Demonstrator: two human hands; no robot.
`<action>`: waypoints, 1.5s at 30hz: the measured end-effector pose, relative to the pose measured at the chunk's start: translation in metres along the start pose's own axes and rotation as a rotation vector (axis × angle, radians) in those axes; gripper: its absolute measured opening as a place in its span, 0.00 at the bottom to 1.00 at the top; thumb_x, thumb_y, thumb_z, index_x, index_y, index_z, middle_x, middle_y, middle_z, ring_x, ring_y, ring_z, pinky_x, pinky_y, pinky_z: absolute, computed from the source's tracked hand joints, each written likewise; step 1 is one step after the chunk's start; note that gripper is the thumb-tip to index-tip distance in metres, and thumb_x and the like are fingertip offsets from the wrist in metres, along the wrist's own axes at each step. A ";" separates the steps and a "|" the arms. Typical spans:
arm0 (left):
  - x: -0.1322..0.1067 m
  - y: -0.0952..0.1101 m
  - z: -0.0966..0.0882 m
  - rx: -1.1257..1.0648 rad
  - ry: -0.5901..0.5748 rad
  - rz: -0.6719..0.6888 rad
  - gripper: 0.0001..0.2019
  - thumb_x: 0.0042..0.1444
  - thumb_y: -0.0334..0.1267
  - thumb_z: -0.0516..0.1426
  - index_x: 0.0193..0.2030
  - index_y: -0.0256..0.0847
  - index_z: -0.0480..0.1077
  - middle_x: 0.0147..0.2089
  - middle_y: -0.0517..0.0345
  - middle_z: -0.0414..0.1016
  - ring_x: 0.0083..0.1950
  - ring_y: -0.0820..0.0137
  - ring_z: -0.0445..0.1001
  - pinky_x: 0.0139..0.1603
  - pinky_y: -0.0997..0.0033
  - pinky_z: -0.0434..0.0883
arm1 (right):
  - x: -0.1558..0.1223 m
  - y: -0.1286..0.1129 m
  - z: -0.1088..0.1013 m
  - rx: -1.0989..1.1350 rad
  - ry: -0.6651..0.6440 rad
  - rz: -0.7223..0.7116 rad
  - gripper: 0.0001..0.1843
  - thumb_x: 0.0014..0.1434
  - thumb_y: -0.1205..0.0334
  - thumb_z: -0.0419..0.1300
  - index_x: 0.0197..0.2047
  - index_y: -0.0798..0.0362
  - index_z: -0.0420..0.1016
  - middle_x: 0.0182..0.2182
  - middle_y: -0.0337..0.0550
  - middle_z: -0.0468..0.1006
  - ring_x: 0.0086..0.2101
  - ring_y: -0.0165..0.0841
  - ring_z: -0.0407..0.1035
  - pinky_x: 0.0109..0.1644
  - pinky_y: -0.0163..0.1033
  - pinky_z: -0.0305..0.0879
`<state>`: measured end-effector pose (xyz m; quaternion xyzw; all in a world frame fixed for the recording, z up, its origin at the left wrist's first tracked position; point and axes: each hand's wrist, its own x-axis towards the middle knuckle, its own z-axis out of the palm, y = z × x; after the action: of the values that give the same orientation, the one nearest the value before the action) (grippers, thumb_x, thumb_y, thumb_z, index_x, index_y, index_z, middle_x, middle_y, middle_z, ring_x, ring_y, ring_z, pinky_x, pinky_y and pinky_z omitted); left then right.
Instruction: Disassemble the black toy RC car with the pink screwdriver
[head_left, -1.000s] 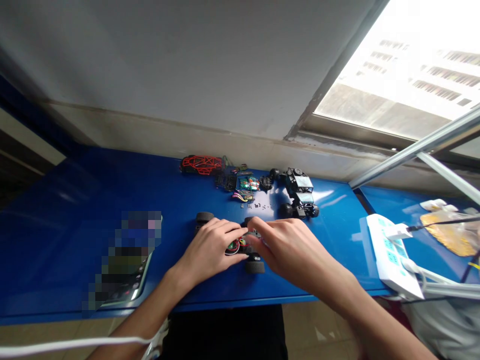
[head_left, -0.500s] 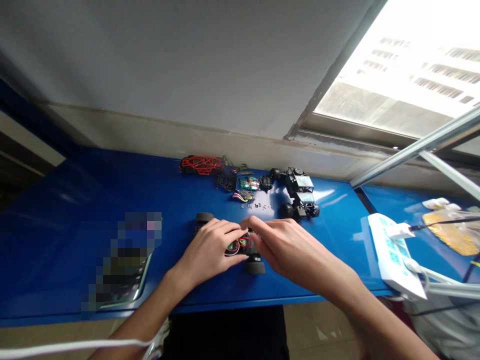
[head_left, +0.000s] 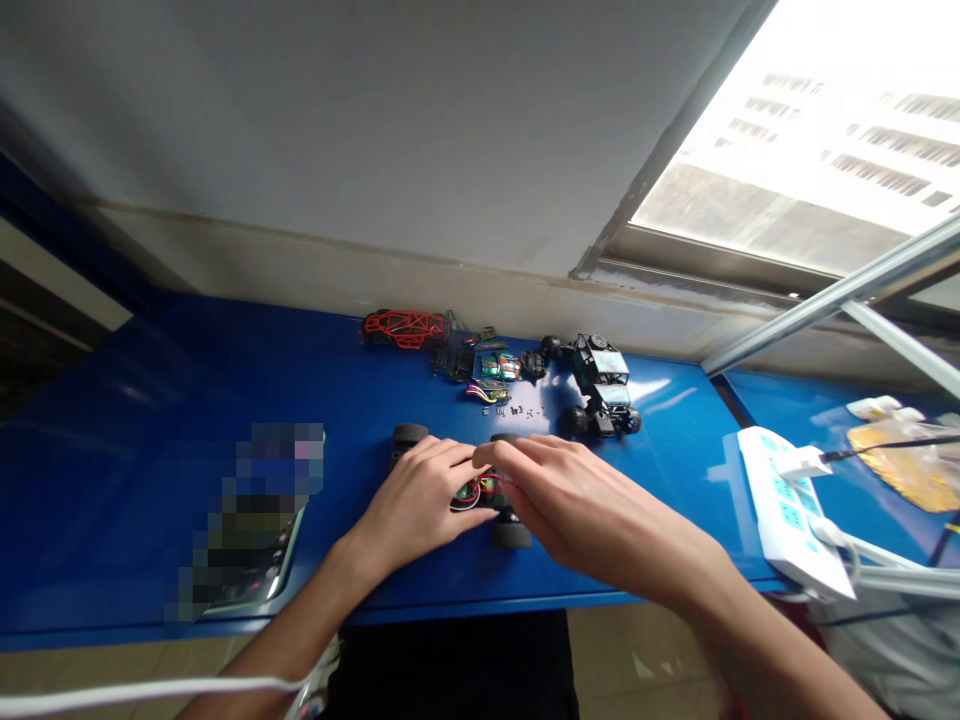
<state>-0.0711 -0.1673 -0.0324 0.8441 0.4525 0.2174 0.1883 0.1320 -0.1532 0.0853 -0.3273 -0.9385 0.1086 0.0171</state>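
A toy car chassis [head_left: 511, 536] with dark foam-like wheels sits at the near side of the blue table. My left hand [head_left: 420, 492] wraps over its left part, thumb on the near side and fingers on the far side. Between the hands show a green circuit board [head_left: 466, 491] and red and white wires [head_left: 491, 484]. Bent over the chassis's right end, my right hand [head_left: 562, 492] has its thumb and fingers closed near the wires. Whatever its fingertips grip is hidden.
Along the wall lie a red-framed toy car [head_left: 407, 328], colourful car body parts [head_left: 499, 367], small dark pieces [head_left: 514, 411] and a black toy truck [head_left: 602, 385]. At left is a partly blurred tablet-like device [head_left: 281, 575]; at right, a white power strip [head_left: 780, 515] beside a metal frame [head_left: 847, 280].
My right hand has shifted slightly left and its fingers have moved a little, uncovering the chassis's far right wheel. My left hand keeps its hold.
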 end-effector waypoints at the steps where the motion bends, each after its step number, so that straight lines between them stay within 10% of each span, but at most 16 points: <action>1: 0.000 0.000 0.000 0.001 0.001 -0.002 0.16 0.59 0.47 0.69 0.50 0.43 0.78 0.51 0.52 0.82 0.51 0.55 0.78 0.55 0.54 0.71 | 0.000 -0.001 -0.001 0.025 0.006 -0.009 0.07 0.70 0.72 0.55 0.47 0.51 0.67 0.34 0.39 0.76 0.31 0.31 0.66 0.34 0.36 0.55; 8: 0.001 0.002 -0.002 -0.031 -0.006 0.005 0.19 0.58 0.45 0.70 0.54 0.45 0.76 0.57 0.53 0.81 0.55 0.56 0.78 0.56 0.56 0.71 | 0.002 0.003 0.000 -0.070 0.020 0.119 0.10 0.73 0.62 0.55 0.36 0.50 0.67 0.22 0.32 0.68 0.20 0.28 0.54 0.27 0.39 0.41; 13: 0.001 0.001 -0.002 -0.019 -0.013 0.005 0.18 0.60 0.43 0.68 0.55 0.44 0.77 0.57 0.53 0.81 0.54 0.56 0.78 0.56 0.55 0.70 | 0.001 0.004 0.001 0.044 0.022 0.083 0.08 0.67 0.71 0.55 0.48 0.52 0.68 0.34 0.40 0.78 0.31 0.31 0.68 0.31 0.37 0.49; 27: 0.000 -0.002 0.003 -0.039 0.014 0.005 0.24 0.58 0.45 0.70 0.60 0.44 0.75 0.60 0.54 0.80 0.58 0.56 0.78 0.60 0.53 0.71 | -0.001 0.004 0.004 -0.024 0.050 0.235 0.10 0.73 0.55 0.55 0.49 0.51 0.72 0.25 0.38 0.77 0.23 0.33 0.69 0.29 0.40 0.42; 32: 0.000 -0.002 0.003 -0.024 0.016 0.003 0.25 0.58 0.46 0.70 0.60 0.44 0.75 0.60 0.53 0.81 0.58 0.55 0.78 0.61 0.52 0.70 | -0.003 0.004 0.005 0.052 0.095 0.195 0.12 0.68 0.67 0.54 0.53 0.50 0.70 0.32 0.40 0.80 0.29 0.33 0.73 0.30 0.38 0.46; 38: 0.001 -0.003 0.003 -0.022 0.018 0.013 0.22 0.58 0.46 0.69 0.58 0.45 0.77 0.59 0.53 0.81 0.57 0.56 0.79 0.59 0.53 0.71 | -0.002 0.006 0.007 -0.025 0.097 0.253 0.11 0.73 0.53 0.55 0.46 0.50 0.73 0.21 0.36 0.75 0.22 0.32 0.67 0.28 0.40 0.40; 45: 0.000 -0.003 0.004 -0.014 0.019 0.018 0.23 0.60 0.45 0.68 0.60 0.45 0.75 0.60 0.52 0.80 0.57 0.56 0.79 0.60 0.53 0.71 | -0.003 0.006 0.007 0.064 0.113 0.204 0.10 0.65 0.62 0.59 0.50 0.50 0.71 0.30 0.39 0.80 0.29 0.33 0.73 0.30 0.39 0.45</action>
<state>-0.0715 -0.1660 -0.0373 0.8448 0.4451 0.2301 0.1878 0.1373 -0.1521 0.0775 -0.4259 -0.8940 0.1212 0.0693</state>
